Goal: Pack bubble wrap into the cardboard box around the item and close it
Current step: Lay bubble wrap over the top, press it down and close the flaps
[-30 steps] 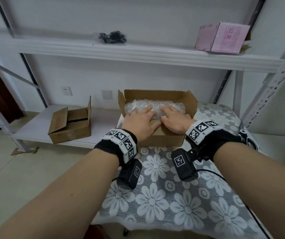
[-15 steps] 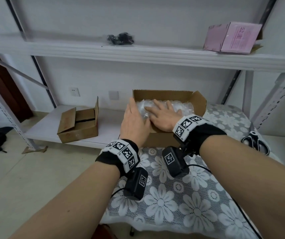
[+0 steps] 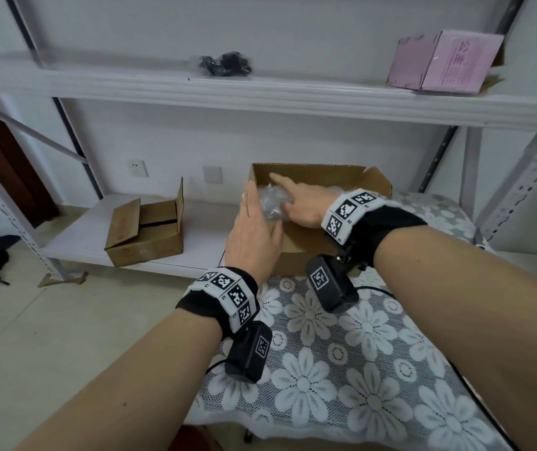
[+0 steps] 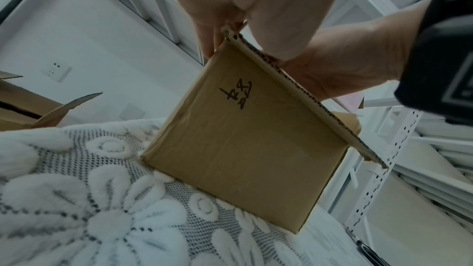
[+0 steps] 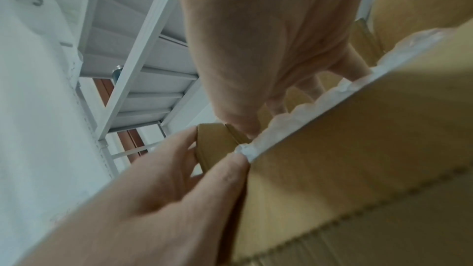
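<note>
An open cardboard box (image 3: 309, 174) stands at the far edge of the table, filled with clear bubble wrap (image 3: 272, 203). My right hand (image 3: 299, 203) reaches into it from the right, fingers straight, and presses the wrap down near the left end. My left hand (image 3: 250, 232) stands on edge against the box's near-left corner. In the right wrist view its fingers lie on the outside of the small left flap (image 5: 212, 145) and its thumb touches the wrap (image 5: 294, 112) at the front rim. The left wrist view shows the box's front wall (image 4: 243, 139) with black handwriting. The item under the wrap is hidden.
The table wears a grey lace cloth (image 3: 358, 353) with white flowers. A second open cardboard box (image 3: 150, 232) sits on the low white shelf to the left. On the upper shelf are a pink box (image 3: 446, 60) and a bag of black items (image 3: 224, 63). Metal shelf uprights (image 3: 520, 190) stand at right.
My left hand left the top of the bubble wrap and turned on edge against the box's left side. My right hand slid left across the wrap. The left flap now stands hidden behind my left hand.
</note>
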Demonstrator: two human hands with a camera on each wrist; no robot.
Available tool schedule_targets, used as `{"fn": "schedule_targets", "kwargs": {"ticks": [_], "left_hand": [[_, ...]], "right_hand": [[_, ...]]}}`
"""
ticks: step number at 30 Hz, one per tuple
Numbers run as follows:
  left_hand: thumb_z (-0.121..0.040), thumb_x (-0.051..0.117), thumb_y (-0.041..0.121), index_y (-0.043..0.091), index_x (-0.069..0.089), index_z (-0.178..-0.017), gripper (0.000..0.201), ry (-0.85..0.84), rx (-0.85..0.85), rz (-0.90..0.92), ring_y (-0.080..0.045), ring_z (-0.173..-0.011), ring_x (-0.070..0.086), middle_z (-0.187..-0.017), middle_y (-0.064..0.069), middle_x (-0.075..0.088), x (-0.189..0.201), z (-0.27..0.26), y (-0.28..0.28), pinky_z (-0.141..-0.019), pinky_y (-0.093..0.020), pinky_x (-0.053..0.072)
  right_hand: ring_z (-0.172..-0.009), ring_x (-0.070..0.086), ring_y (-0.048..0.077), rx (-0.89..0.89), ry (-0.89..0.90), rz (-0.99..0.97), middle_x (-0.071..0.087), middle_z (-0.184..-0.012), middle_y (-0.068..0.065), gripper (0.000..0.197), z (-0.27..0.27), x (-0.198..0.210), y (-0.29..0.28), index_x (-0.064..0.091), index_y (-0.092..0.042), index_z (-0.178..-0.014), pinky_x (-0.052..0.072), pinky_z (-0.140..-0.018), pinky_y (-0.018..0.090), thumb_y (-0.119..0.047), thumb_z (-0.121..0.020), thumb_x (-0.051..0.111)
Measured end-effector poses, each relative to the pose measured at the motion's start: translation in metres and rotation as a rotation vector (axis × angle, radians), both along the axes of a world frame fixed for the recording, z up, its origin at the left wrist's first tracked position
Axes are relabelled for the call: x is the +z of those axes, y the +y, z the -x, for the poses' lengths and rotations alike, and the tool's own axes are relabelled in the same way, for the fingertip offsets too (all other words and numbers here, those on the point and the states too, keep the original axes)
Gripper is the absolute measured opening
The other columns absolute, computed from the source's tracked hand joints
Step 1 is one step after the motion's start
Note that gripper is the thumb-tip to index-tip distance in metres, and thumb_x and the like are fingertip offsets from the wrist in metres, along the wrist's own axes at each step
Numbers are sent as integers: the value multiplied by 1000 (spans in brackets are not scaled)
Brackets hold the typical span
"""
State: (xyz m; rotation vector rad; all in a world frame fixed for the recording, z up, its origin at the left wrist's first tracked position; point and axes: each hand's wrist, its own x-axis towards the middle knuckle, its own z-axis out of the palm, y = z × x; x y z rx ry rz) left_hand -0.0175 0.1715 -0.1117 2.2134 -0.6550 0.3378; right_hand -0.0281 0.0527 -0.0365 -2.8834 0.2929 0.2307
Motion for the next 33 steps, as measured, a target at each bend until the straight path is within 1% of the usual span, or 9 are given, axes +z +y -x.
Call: {"fn": "schedule_targets", "kwargs": {"ticks": [2, 5, 8, 12, 17, 21, 25, 29, 33], "left_hand": [[-93, 56, 27, 9, 5, -152, 80, 4, -4, 0, -25, -134, 44, -155, -12, 26, -1, -1, 0, -103, -38, 44], [-94, 54, 28, 9, 5, -152, 79, -7, -16, 1, -24, -138, 37, -157, -11, 23, -2, -2, 0, -107, -37, 41], [-93, 54, 24, 10, 7, -152, 77, -33, -41, 10, -22, -138, 36, -155, -10, 26, -4, -4, 2, -106, -35, 39], [-91, 53, 16, 10, 21, -149, 67, -123, -115, -43, -21, -133, 38, -148, -8, 37, -7, -7, 4, -108, -31, 35], [-100, 39, 20, 5, 29, -147, 51, -198, -118, -228, -24, -144, 23, -154, -12, 30, -5, -6, 0, -118, -26, 5], [-100, 31, 30, 9, 32, -146, 50, -224, -59, -459, -22, -144, 23, -154, -7, 32, 3, -6, -5, -119, -37, 9], [-100, 29, 32, 6, 40, -139, 48, -225, -96, -597, -22, -135, 37, -145, -10, 44, 20, -9, -9, -113, -33, 21], [-101, 23, 42, 3, 30, -145, 60, -103, -112, -740, -27, -140, 31, -151, -15, 34, 35, -3, -19, -113, -36, 24], [-90, 19, 68, 2, 5, -152, 91, 56, -141, -874, -34, -146, 9, -158, -21, 9, 42, -7, -42, -120, -43, 11]], "right_hand": [[-92, 64, 29, -30, -46, -12, 61, -120, 15, 78, -6, 6, -2, -9, -30, -152, 52, -82, 38, -34, -96, 46], [-126, 43, 38, -104, -50, 81, 41, -143, 14, 96, -10, 1, -4, -13, -33, -150, 39, -99, 49, -43, -88, 60], [-133, 28, 39, -141, -70, 168, 24, -149, 13, 101, -14, -6, -6, -10, -37, -149, 35, -100, 51, -49, -81, 64], [-127, 29, 36, -157, -65, 239, 19, -147, 9, 87, -20, -11, -8, 4, -34, -151, 36, -95, 45, -52, -84, 57], [-131, 30, 38, -131, -43, 183, 14, -153, 5, 80, -17, -13, -15, 10, -37, -150, 34, -99, 49, -59, -85, 51], [-141, 17, 39, -98, -35, 182, 7, -159, 1, 70, -11, -17, -17, 6, -37, -150, 25, -108, 54, -55, -91, 40], [-147, 3, 34, -3, -31, 130, 3, -161, -6, 55, 1, -24, -20, 8, -35, -151, 14, -115, 53, -45, -100, 24], [-146, 14, 25, 35, -117, 21, 12, -160, 1, 52, 18, -17, -33, 17, -23, -152, 13, -118, 42, -28, -102, 29], [-132, 40, 28, -35, -237, 125, 41, -146, 7, 48, 31, -6, -49, 43, -18, -139, 34, -107, 47, -20, -92, 46]]}}
